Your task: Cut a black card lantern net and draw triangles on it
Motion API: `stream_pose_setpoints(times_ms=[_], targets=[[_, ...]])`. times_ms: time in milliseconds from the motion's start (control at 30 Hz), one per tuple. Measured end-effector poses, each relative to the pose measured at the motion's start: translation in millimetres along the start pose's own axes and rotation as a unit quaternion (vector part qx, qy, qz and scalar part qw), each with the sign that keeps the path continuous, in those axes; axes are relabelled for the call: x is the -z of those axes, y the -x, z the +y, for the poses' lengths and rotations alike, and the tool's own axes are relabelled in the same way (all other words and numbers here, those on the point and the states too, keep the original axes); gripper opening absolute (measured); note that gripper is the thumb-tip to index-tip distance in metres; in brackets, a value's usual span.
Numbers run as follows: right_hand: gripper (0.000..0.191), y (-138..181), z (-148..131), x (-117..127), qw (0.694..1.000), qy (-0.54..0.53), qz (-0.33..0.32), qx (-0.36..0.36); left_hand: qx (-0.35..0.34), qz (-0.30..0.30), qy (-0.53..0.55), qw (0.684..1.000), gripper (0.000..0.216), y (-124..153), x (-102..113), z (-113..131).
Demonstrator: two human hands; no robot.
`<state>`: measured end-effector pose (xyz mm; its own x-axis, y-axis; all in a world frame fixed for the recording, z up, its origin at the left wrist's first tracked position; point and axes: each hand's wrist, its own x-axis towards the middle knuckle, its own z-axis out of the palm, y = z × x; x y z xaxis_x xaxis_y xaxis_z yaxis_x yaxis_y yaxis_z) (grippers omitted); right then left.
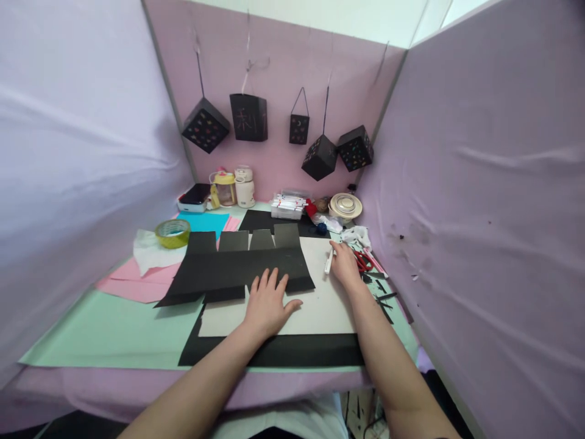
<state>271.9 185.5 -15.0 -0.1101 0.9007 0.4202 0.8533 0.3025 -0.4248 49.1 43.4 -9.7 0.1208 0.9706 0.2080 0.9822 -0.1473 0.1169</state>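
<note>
A black card sheet [228, 268] with tabs cut along its far and near edges lies on a white board [320, 317]. My left hand [267, 305] rests flat at the card's near edge, fingers spread over it, with nothing held. To the right, my right hand [343, 262] is closed on a slim white pen-like tool [328, 262], its tip pointing down at the board; the exact kind is unclear. Just beyond that hand are red-handled scissors [362, 261], partly hidden. Under the white board lies a larger black sheet [283, 352].
Wide tape [172, 233] sits on white tissue at left, near pink paper [137, 280] and blue paper [201, 221]. A box of markers [287, 206] and a cream bottle [245, 188] stand behind. Black scraps [386, 297] lie at right. Black lanterns [205, 125] hang above.
</note>
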Motion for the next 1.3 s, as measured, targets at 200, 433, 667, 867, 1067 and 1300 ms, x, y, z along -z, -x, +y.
stream_pose_setpoints(times_ms=[200, 433, 667, 867, 1067, 1300], targets=[[0.048, -4.3, -2.2, -1.2, 0.999, -0.043, 0.015, -0.020, 0.020, -0.008, -0.026, 0.999, 0.064, 2.5, 8.5, 4.8], [0.039, -1.9, -12.9, -4.1, 0.999, -0.047, 0.016, -0.020, 0.011, 0.005, -0.050, 0.999, 0.057, 6.9, 8.6, 7.7], [0.040, -11.0, 8.0, 22.6, 0.990, -0.020, 0.099, -0.093, 0.020, -0.003, -0.045, 0.999, 0.061, 3.4, 0.1, 5.0], [0.041, -14.2, 27.4, 47.0, 0.962, 0.023, 0.172, -0.209, 0.039, -0.042, -0.033, 0.998, 0.067, 0.7, -3.9, 3.5], [0.037, -10.4, 40.1, 47.6, 0.949, 0.058, 0.096, -0.295, 0.039, -0.050, -0.028, 0.998, 0.067, 0.9, -3.2, 3.6], [0.028, -12.4, 49.5, 40.4, 0.929, 0.067, -0.006, -0.364, 0.033, -0.048, -0.025, 0.998, 0.066, 0.8, -2.5, 3.8]])
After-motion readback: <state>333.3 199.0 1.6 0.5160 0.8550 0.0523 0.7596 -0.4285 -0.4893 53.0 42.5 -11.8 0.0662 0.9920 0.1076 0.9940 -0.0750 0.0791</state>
